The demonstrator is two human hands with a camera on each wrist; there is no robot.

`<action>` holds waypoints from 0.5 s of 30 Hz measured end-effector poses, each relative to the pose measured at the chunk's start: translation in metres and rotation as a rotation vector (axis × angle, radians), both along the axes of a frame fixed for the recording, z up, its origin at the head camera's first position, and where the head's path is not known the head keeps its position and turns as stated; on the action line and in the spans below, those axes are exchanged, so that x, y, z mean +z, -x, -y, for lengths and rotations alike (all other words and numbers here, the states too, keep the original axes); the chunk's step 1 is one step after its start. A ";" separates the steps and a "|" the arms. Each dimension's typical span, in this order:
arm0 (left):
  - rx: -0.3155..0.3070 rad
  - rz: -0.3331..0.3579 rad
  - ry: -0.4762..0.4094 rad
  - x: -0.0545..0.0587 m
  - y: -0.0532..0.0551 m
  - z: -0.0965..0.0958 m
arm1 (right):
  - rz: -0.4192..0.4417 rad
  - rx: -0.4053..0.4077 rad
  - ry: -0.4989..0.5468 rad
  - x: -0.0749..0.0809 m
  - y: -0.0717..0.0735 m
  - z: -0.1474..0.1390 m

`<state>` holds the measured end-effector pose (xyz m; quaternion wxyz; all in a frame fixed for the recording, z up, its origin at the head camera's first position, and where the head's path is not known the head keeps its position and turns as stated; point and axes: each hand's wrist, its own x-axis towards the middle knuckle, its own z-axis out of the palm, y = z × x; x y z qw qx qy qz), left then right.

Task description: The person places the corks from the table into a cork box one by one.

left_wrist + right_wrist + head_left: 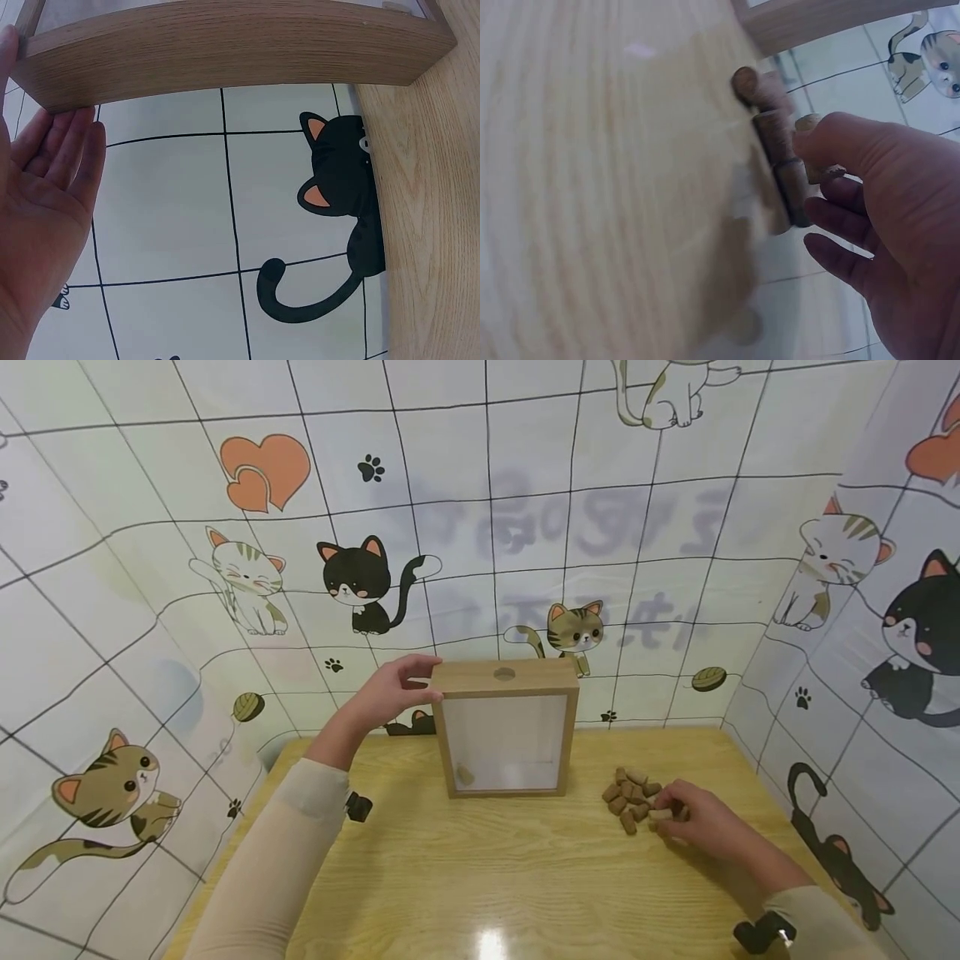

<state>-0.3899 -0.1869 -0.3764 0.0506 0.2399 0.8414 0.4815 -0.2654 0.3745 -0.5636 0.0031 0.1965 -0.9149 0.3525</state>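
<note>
A wooden box with a pale front panel and a round hole in its top stands upright on the table. My left hand grips its upper left corner, thumb at the front and fingers toward the back. Low in the box's left corner, a small tan piece that looks like a cork shows through the panel. To the right of the box lies a loose pile of brown corks. At the pile's right edge, my right hand pinches one cork between thumb and fingers.
The wooden table is bounded at the back and sides by a cat-patterned white sheet. Box and pile stand toward the table's back edge. Dark wrist devices sit on both sleeves.
</note>
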 end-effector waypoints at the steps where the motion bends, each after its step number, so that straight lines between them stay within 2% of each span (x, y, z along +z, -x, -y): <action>1: -0.001 0.000 -0.001 0.000 0.000 0.000 | -0.003 -0.006 0.009 0.003 -0.001 0.001; 15: -0.002 0.003 -0.001 0.000 -0.002 0.000 | -0.231 0.077 -0.008 0.057 0.013 0.015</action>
